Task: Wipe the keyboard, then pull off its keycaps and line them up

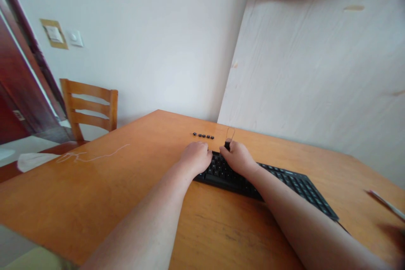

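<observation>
A black keyboard (294, 185) lies at a slant on the wooden table. Over its left end rests my left hand (196, 157), fingers curled around the edge and thumb on the keys. My right hand (240, 157) is closed on the black handle of a wire keycap puller (230, 134), whose two thin wires point up and away from the keys. Both hands sit close together at the keyboard's left part, and the right forearm hides some of its middle. Just beyond my left hand, several small black keycaps (204, 136) stand in a row on the table.
The orange-brown table (133, 202) reaches to the wall. A pale thread (101, 157) lies on its left side, a pen or pencil (387, 204) at the far right. A wooden chair (91, 103) stands beyond the left edge. The keyboard's cable leaves its right corner.
</observation>
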{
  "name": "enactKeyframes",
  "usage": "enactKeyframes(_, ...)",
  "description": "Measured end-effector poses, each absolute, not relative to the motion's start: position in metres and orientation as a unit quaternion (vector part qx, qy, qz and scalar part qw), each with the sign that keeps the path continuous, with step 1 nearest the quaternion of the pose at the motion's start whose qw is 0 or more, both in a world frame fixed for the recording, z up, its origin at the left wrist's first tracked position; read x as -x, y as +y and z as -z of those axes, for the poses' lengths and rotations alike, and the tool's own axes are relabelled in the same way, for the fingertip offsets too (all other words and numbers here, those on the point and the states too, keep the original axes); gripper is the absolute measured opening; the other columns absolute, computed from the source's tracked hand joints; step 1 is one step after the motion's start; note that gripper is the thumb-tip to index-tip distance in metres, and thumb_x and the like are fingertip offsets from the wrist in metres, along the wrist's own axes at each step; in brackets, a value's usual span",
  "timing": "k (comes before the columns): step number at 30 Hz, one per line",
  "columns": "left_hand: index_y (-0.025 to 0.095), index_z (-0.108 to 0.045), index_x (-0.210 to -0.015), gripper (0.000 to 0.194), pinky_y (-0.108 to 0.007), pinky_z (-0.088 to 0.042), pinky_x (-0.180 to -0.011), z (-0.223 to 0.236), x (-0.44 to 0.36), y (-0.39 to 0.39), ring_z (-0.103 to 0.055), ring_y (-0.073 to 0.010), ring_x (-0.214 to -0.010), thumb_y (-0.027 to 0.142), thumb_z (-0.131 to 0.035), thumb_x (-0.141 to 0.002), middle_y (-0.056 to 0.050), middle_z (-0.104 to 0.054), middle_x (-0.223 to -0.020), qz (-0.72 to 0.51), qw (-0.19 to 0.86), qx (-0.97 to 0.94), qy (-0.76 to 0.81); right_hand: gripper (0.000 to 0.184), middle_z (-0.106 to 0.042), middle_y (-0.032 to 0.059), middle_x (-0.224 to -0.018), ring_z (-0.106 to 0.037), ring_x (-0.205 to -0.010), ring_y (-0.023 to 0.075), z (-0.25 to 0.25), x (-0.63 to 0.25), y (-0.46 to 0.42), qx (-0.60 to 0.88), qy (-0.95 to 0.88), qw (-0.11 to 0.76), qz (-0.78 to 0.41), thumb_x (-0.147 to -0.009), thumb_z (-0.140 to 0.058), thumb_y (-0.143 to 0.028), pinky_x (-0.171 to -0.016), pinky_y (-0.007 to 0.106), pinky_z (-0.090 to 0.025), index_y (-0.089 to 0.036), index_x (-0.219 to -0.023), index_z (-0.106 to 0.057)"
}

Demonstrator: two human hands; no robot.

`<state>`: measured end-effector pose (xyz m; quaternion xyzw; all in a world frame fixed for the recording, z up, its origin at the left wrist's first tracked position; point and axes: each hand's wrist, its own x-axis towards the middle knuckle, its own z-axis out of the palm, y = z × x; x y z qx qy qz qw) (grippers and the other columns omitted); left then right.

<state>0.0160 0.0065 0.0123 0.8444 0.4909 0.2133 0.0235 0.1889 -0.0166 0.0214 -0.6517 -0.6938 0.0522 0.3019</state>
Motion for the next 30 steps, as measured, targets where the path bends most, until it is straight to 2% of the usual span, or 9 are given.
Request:
enactKeyframes(10, 0.018, -0.066, -0.083, 0.027, -0.036, -0.045, -0.081, -0.014, -0.016, 0.006, -0.062, -0.0269, -0.09, 0.032, -0.044, -0.089, -0.013, -0.068, -0.092, -0.223, 0.051, -0.839, 0.494, 0.021, -0.056, 0.0007, -0.054, -0.053, -0.054, 0.0143, -0.027, -0.195, -0.02, 0.675, -0.641, 0.354, -0.098, -0.077, -0.054, -0.03, -0.053, 0.025, -0.033, -0.02, -0.058, -0.052)
enactKeyframes(24, 0.019, -0.064, -0.078, 0.025, -0.037, -0.045, -0.081, -0.017, -0.016, 0.004, -0.062, -0.0263, -0.088, 0.031, -0.044, -0.089, -0.012, -0.068, -0.089, -0.231, 0.069, -0.836, 0.493, 0.02, -0.052, -0.0013, -0.05, -0.05, -0.052, 0.0141, -0.017, -0.198, -0.017, 0.672, -0.619, 0.396, -0.091, -0.075, -0.051, -0.031, -0.052, 0.025, -0.032, -0.021, -0.058, -0.05)
enactKeyframes(30, 0.019, -0.065, -0.079, 0.026, -0.037, -0.046, -0.084, -0.014, -0.016, 0.005, -0.062, -0.0267, -0.091, 0.033, -0.046, -0.089, -0.013, -0.068, -0.091, -0.235, 0.083, -0.831, 0.498, 0.02, -0.055, -0.0003, -0.05, -0.05, -0.048, 0.0141, -0.019, -0.2, -0.018, 0.659, -0.551, 0.48, -0.18, -0.074, -0.053, -0.033, -0.05, 0.026, -0.036, -0.021, -0.059, -0.05)
